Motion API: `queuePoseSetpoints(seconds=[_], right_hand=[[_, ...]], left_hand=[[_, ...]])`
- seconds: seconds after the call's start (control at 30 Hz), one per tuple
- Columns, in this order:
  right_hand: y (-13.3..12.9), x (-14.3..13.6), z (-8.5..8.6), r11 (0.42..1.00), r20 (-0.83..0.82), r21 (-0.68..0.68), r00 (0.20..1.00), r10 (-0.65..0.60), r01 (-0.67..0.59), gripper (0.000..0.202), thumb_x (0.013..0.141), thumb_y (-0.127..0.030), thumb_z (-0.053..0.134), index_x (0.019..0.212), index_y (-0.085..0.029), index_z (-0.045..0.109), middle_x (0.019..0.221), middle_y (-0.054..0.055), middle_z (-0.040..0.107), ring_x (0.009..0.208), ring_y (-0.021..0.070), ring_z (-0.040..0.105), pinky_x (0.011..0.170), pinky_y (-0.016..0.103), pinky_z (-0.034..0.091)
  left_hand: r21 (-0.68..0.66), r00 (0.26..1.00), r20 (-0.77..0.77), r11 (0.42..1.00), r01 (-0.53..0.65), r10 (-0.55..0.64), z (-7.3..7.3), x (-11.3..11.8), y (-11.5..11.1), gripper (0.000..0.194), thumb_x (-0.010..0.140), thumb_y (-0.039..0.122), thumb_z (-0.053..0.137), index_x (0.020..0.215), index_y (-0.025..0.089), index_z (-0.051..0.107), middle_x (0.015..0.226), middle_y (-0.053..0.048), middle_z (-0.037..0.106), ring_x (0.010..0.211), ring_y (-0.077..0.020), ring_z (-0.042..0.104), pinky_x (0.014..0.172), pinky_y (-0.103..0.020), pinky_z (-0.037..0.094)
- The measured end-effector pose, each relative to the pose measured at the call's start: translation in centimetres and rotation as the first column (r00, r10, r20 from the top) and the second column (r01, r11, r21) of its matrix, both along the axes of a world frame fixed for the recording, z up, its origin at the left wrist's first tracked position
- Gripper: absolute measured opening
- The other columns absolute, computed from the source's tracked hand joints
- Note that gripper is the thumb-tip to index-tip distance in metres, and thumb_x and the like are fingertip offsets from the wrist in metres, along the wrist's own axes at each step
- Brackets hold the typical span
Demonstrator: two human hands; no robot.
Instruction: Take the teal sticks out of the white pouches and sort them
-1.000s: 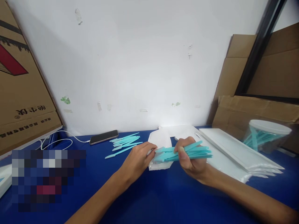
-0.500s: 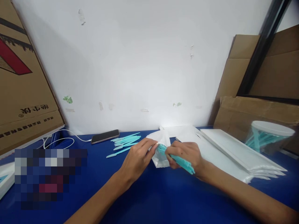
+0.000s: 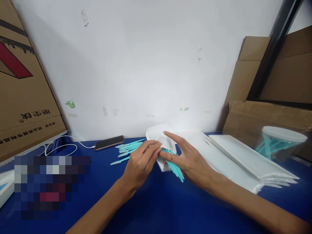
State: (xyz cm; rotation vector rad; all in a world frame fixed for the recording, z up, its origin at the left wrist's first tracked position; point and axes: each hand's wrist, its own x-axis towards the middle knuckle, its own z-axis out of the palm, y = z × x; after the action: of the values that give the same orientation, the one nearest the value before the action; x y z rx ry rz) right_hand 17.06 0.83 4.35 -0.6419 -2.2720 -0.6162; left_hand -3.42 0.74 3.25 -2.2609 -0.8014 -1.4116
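Note:
A bundle of turquoise plastic sticks pokes out of the mouth of a white plastic bag, slanting down to the right. At the bag's mouth my left hand is closed, its fingertips pinching the bag edge beside the sticks. My right hand has one finger stretched over the bag's upper side, while a lower digit crosses the bundle; its other fingers are mostly hidden underneath. Left of my hands lies a pile of loose turquoise sticks, with flattened ends.
A phone on a white cable lies at the back left. On the right are a stack of flat white packs and a clear bag of turquoise sticks with a white round top. Cardboard boxes flank the blue table.
My right hand has turned and loosened from a fist, one finger now reaching over the bag. The bundle points more steeply downward, and the bag's upper part has shifted left.

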Motion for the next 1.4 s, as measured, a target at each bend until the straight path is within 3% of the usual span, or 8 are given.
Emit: queuePoseSetpoints(seconds=[0.27,0.43,0.6,0.77,0.87,0.97,1.2,1.4], right_hand=[[0.3,1.1,0.5,0.976,-0.136,0.097,0.969,0.206,-0.194,0.037,0.091,-0.004,0.058,0.123,-0.021,0.065,0.15,0.015,0.046,0.142,0.0332,0.038,0.106,0.051,0.05],[0.2,1.9,1.7,0.952,-0.467,0.052,0.835,0.291,-0.302,0.032,0.09,-0.009,0.062,0.116,-0.027,0.067,0.142,0.007,0.057,0.124,0.0261,0.06,0.098,0.041,0.055],[1.2,1.1,1.8,0.889,-0.826,-0.167,0.552,0.11,-0.427,0.018,0.098,-0.026,0.053,0.107,-0.026,0.068,0.118,0.004,0.069,0.119,0.024,0.061,0.105,0.043,0.046],[2.1,0.7,1.5,0.585,-0.958,-0.28,0.263,-0.116,-0.761,0.02,0.089,-0.035,0.062,0.106,-0.027,0.068,0.109,0.003,0.071,0.105,0.0241,0.065,0.087,0.038,0.056],[1.8,0.5,1.1,0.372,-0.932,-0.353,0.287,-0.22,-0.859,0.024,0.087,-0.038,0.063,0.106,-0.025,0.068,0.109,0.005,0.071,0.096,0.0244,0.067,0.075,0.037,0.06],[1.6,0.1,0.6,0.285,-0.894,-0.424,0.346,-0.284,-0.86,0.027,0.087,-0.039,0.061,0.109,-0.024,0.067,0.111,0.007,0.069,0.088,0.0231,0.067,0.068,0.036,0.06],[1.2,0.2,-0.2,0.464,-0.821,-0.562,0.527,-0.218,-0.685,0.037,0.088,-0.039,0.06,0.123,-0.026,0.062,0.114,0.006,0.069,0.102,0.0268,0.066,0.083,0.039,0.057],[1.2,1.3,-0.7,0.57,-0.715,-0.614,0.691,-0.108,-0.546,0.041,0.098,-0.047,0.047,0.134,-0.029,0.055,0.127,0.006,0.064,0.115,0.0278,0.061,0.09,0.039,0.054]], left_hand=[[0.072,0.996,0.005,0.994,0.088,-0.089,0.0,0.1,-0.8,0.049,0.087,-0.002,0.05,0.134,0.012,0.052,0.133,-0.018,0.056,0.126,-0.0247,0.055,0.103,-0.039,0.051],[0.16,0.971,0.098,0.959,-0.233,0.22,1.0,-0.6,-0.3,0.071,0.081,0.01,0.066,0.146,0.018,0.037,0.15,-0.022,0.035,0.142,-0.039,0.034,0.109,-0.058,0.039],[0.221,0.902,-0.006,0.88,-0.421,0.432,1.7,-2.1,0.7,0.07,0.084,0.023,0.07,0.146,0.025,0.038,0.152,-0.021,0.035,0.146,-0.0411,0.027,0.109,-0.059,0.034],[0.207,0.862,-0.178,0.874,-0.439,0.475,1.0,-1.3,0.4,0.085,0.081,0.047,0.072,0.15,0.017,0.033,0.153,-0.026,0.036,0.146,-0.0445,0.025,0.113,-0.062,0.026],[0.239,0.828,-0.243,0.858,-0.454,0.506,0.8,-0.2,-0.2,0.086,0.082,0.04,0.071,0.153,0.017,0.028,0.156,-0.027,0.032,0.146,-0.0459,0.023,0.114,-0.064,0.023],[0.228,0.801,-0.258,0.839,-0.493,0.541,0.9,0.3,-0.6,0.084,0.08,0.013,0.063,0.155,0.018,0.024,0.156,-0.024,0.032,0.147,-0.0455,0.02,0.113,-0.064,0.023],[0.017,0.828,-0.337,0.882,-0.471,0.449,0.3,-0.6,0.0,0.097,0.058,0.0,0.054,0.151,0.007,0.028,0.113,-0.019,0.062,0.106,-0.0346,0.06,0.097,-0.054,0.045],[-0.374,0.968,-0.116,0.893,-0.25,0.223,0.1,0.0,-0.5,0.061,0.073,0.008,0.057,0.132,0.021,0.048,0.11,-0.01,0.065,0.097,-0.028,0.063,0.082,-0.04,0.051]])
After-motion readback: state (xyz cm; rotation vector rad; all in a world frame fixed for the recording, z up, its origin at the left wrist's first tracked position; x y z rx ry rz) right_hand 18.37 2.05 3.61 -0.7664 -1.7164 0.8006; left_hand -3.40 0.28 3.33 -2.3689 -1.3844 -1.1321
